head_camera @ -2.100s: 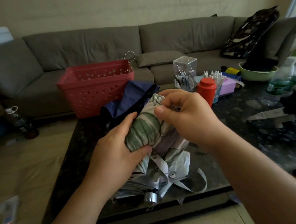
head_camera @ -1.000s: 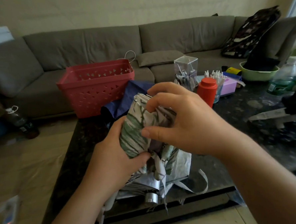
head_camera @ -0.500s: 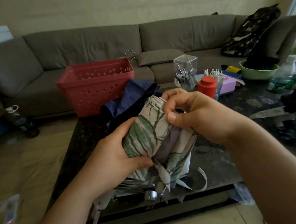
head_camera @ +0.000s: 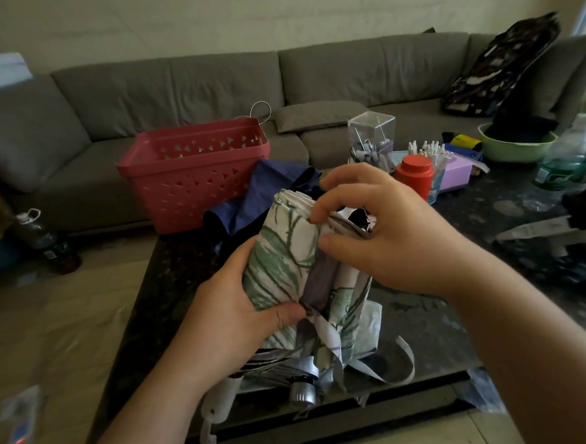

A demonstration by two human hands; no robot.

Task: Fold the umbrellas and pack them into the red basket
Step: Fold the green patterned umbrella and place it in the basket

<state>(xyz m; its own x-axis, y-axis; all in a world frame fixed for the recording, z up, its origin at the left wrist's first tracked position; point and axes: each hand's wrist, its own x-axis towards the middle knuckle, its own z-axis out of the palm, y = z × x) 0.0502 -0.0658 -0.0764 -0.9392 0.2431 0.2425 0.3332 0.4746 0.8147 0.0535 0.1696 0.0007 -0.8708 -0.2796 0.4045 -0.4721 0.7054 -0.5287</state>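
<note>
The leafy umbrella [head_camera: 280, 257] is up over the dark table [head_camera: 428, 320], half rolled, in both your hands. Your left hand [head_camera: 228, 315] wraps around its middle, and your right hand [head_camera: 381, 230] pinches the cloth at the top. The red basket [head_camera: 192, 169] sits behind, next to a blue umbrella [head_camera: 269, 189].

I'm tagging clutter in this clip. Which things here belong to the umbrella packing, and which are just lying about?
Part of the job:
leaf-print umbrella, gripped by the left hand and pinched by the right hand
blue umbrella
red basket

Lying about:
red-lidded jar
clear box
green bowl
purple box
plastic bottle
</note>
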